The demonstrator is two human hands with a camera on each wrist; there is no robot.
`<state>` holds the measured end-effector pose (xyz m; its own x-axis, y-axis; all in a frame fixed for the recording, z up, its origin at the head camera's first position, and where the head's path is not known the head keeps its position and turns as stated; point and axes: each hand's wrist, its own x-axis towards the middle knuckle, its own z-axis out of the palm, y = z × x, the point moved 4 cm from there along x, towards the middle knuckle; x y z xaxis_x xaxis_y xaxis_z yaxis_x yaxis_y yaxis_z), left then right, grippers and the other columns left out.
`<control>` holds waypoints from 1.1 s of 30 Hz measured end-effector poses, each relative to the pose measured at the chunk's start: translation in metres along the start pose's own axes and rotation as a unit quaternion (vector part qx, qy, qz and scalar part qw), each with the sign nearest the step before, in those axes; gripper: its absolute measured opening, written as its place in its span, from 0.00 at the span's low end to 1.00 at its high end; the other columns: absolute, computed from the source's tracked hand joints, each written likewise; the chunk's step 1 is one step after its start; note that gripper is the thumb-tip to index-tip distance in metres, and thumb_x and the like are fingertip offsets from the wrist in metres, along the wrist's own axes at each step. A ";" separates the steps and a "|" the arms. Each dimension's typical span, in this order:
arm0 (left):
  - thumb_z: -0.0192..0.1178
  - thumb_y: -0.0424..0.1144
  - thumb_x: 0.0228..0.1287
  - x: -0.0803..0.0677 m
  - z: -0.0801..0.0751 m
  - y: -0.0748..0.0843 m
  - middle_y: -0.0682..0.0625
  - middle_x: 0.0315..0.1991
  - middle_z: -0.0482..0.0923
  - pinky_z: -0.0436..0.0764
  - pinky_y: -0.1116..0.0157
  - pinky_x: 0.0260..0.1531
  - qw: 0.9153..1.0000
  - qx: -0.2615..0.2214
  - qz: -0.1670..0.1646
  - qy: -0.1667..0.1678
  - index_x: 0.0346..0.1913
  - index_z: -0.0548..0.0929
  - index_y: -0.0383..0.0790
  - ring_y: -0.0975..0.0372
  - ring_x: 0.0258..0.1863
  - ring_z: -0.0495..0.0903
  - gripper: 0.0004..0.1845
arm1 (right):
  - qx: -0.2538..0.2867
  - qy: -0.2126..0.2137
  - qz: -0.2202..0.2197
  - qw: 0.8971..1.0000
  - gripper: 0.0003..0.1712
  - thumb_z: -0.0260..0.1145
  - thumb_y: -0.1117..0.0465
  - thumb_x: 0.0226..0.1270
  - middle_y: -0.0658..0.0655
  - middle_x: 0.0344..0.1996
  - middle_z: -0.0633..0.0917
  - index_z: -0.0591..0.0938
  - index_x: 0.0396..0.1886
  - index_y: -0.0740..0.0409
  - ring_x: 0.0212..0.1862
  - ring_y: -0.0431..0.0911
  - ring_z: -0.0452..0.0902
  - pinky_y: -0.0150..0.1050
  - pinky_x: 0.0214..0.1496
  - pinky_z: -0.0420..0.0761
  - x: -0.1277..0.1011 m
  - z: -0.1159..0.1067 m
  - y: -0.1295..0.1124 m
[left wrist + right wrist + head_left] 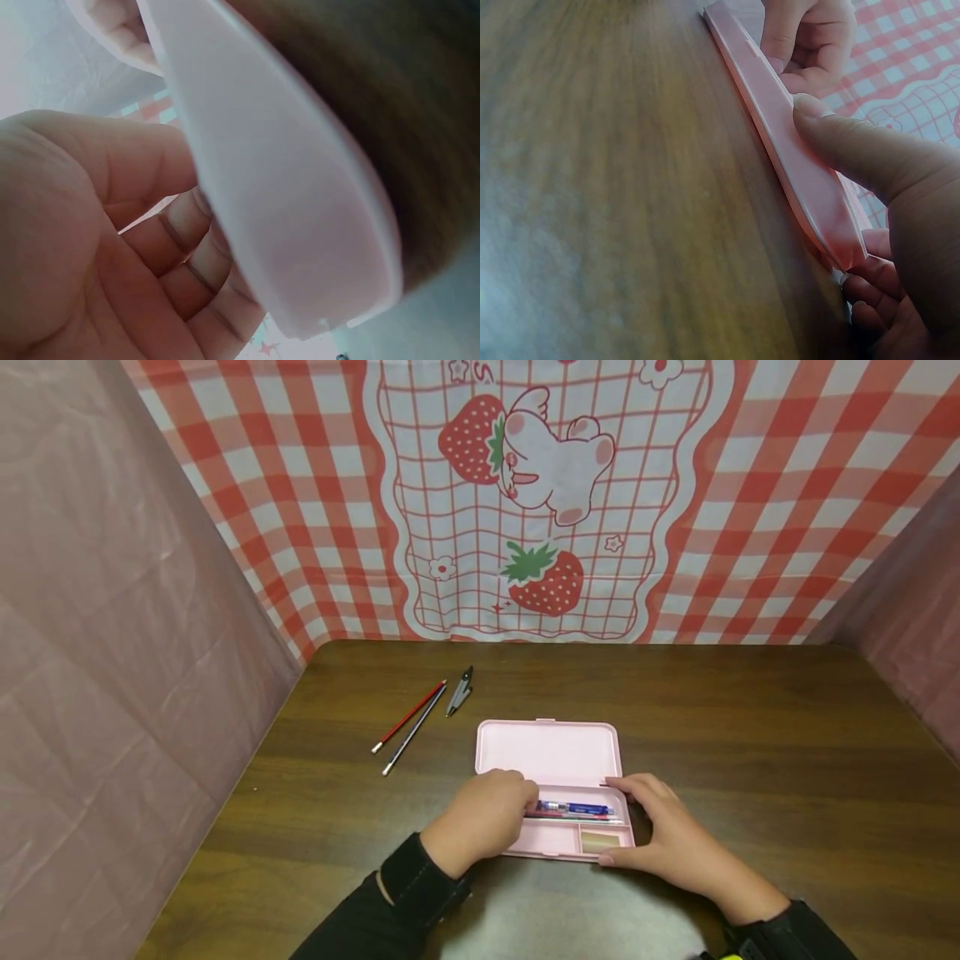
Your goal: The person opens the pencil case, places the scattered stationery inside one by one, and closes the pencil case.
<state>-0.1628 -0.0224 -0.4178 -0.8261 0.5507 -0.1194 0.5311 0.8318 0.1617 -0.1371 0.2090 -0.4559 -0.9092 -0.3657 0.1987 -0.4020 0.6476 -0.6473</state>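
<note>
Your right hand (671, 839) is clamped on the pencil case (551, 839) at its three o'clock end, thumb at the near edge and fingers towards the hinge, presumably to keep it steady on the table (750, 735) before you. Your left hand (486, 814) reaches in at nine o'clock, fingertips hidden, so I cannot tell whether they grip anything. The lid (547, 752) lies back at twelve o'clock, which leaves the blue pen (588, 808) accessible, while the red pencil (408, 717) and silver pencil (416, 730) lie outside, towards ten o'clock.
</note>
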 end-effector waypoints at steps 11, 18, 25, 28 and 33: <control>0.62 0.38 0.72 0.000 -0.005 -0.008 0.56 0.29 0.77 0.77 0.64 0.35 0.999 -0.031 -0.011 0.001 0.37 0.84 0.47 0.63 0.29 0.73 0.04 | -0.003 0.001 -0.001 1.000 0.54 0.86 0.38 0.42 0.53 0.58 0.77 0.76 0.68 0.56 0.60 0.52 0.70 0.51 0.59 0.68 0.000 -0.001 0.000; 0.63 0.39 0.70 -0.004 -0.020 -0.030 0.55 0.33 0.81 0.80 0.61 0.39 0.996 -0.065 -0.016 0.063 0.42 0.86 0.44 0.63 0.30 0.76 0.04 | -0.010 0.003 -0.005 1.000 0.54 0.86 0.37 0.42 0.53 0.57 0.77 0.76 0.67 0.57 0.60 0.51 0.70 0.48 0.59 0.68 -0.003 -0.001 0.003; 0.64 0.41 0.69 -0.009 -0.035 -0.070 0.56 0.29 0.75 0.78 0.60 0.35 0.991 -0.056 -0.048 0.115 0.43 0.85 0.44 0.62 0.30 0.75 0.06 | -0.013 -0.001 0.005 1.000 0.55 0.85 0.34 0.42 0.52 0.58 0.77 0.76 0.67 0.57 0.60 0.49 0.70 0.51 0.60 0.68 -0.002 0.003 0.006; 0.65 0.41 0.68 -0.003 -0.035 -0.094 0.54 0.34 0.80 0.80 0.58 0.40 0.992 -0.050 -0.065 0.100 0.46 0.85 0.44 0.61 0.34 0.78 0.08 | -0.008 -0.001 0.008 1.000 0.55 0.85 0.35 0.42 0.52 0.58 0.77 0.76 0.67 0.58 0.60 0.50 0.69 0.53 0.60 0.68 -0.001 0.003 0.006; 0.66 0.41 0.67 0.010 -0.038 -0.136 0.47 0.46 0.82 0.81 0.53 0.48 0.992 -0.038 -0.091 0.082 0.53 0.82 0.38 0.55 0.45 0.82 0.16 | -0.009 -0.001 0.008 1.000 0.55 0.85 0.35 0.42 0.52 0.58 0.77 0.76 0.67 0.57 0.61 0.50 0.69 0.52 0.60 0.68 0.000 0.003 0.007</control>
<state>-0.2508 -0.1330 -0.4037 -0.9294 0.3689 0.0062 0.3607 0.9050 0.2255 -0.1399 0.2115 -0.4625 -0.9154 -0.3564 0.1870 -0.3891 0.6650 -0.6375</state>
